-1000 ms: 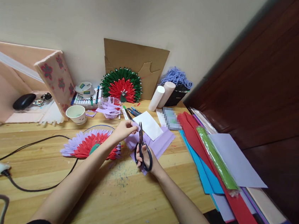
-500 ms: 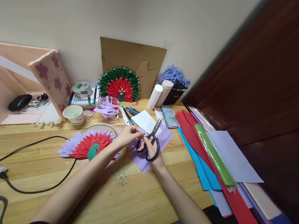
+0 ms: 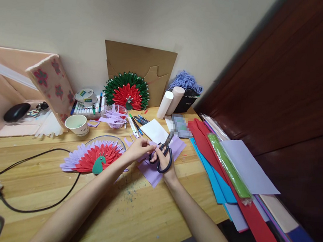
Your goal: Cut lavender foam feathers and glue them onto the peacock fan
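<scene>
Black-handled scissors [image 3: 169, 162] hang on my right hand [image 3: 165, 170], blades pointing away from me. My right thumb and fingertips are brought together in front of the handle loops. My left hand [image 3: 138, 150] is closed in a pinch and meets the right fingertips. A small bit of purple shows at the pinch, but I cannot make out what is held. Beneath both hands lies a purple sheet [image 3: 153, 177]. A fan-shaped peacock [image 3: 94, 158] with purple and red petals and a green body rests left of my left forearm.
A paper cup [image 3: 77, 125], a clear bowl of purple scraps [image 3: 114, 116] and several markers [image 3: 134, 125] stand behind. A green and red peacock [image 3: 129, 94] leans on cardboard [image 3: 139, 57]. Coloured sheets [image 3: 249, 165] pile at right. A black cable [image 3: 39, 211] loops at left.
The view has shifted slightly, so the table things sit a little further left. Both hands stay together over the purple sheet, the scissors still in the right one.
</scene>
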Tool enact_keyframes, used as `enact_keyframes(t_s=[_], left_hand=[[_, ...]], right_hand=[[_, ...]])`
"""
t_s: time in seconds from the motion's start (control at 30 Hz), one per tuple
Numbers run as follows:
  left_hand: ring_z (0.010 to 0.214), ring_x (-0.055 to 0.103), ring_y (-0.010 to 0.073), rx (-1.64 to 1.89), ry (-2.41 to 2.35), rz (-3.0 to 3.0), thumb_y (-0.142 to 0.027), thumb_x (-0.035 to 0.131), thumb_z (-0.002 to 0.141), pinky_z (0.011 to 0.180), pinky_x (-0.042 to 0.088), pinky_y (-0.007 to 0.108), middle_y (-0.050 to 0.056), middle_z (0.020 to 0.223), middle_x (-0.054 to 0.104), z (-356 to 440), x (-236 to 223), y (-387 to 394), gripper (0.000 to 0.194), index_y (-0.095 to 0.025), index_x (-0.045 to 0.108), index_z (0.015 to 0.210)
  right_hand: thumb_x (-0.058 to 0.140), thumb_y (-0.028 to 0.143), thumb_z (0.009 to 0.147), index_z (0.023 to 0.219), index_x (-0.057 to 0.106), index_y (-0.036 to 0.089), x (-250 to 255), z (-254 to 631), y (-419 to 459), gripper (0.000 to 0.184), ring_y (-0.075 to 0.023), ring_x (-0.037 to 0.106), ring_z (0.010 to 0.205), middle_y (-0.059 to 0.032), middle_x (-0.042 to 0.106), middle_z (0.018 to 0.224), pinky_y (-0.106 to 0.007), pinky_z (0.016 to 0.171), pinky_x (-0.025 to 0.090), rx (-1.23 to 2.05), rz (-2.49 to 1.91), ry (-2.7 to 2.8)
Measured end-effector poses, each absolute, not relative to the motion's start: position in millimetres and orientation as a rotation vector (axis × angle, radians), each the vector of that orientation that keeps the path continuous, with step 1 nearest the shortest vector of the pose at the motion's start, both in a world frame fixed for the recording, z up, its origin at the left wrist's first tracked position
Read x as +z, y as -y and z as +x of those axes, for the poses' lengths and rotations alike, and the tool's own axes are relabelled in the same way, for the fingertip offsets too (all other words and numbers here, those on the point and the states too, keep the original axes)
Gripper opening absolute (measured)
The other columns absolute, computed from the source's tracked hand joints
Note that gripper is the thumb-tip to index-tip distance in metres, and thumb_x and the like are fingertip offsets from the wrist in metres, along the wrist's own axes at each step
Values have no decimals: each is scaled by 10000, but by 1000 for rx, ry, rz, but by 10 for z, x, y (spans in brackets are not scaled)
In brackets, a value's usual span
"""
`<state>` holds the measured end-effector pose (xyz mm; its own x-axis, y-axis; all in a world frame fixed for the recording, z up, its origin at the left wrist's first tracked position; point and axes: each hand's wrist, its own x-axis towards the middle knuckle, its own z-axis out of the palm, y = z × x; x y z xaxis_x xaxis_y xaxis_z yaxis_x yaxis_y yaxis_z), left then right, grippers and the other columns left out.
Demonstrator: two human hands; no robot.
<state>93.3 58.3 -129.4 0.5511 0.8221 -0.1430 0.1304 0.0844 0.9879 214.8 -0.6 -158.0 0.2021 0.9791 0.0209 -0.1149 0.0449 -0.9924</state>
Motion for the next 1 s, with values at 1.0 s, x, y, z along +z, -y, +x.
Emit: enact_keyframes(t_s=[1.0], left_hand=[[541, 511, 121, 661, -1033, 1513, -415, 620, 614, 570, 390, 253, -15, 562, 551, 705, -1087, -741, 268, -156, 557, 633]], right_hand=[[583, 183, 689, 813, 497, 156, -1251, 3817, -912, 153, -243, 616, 823, -126, 665, 839, -297, 706, 412, 454, -2118, 1479]])
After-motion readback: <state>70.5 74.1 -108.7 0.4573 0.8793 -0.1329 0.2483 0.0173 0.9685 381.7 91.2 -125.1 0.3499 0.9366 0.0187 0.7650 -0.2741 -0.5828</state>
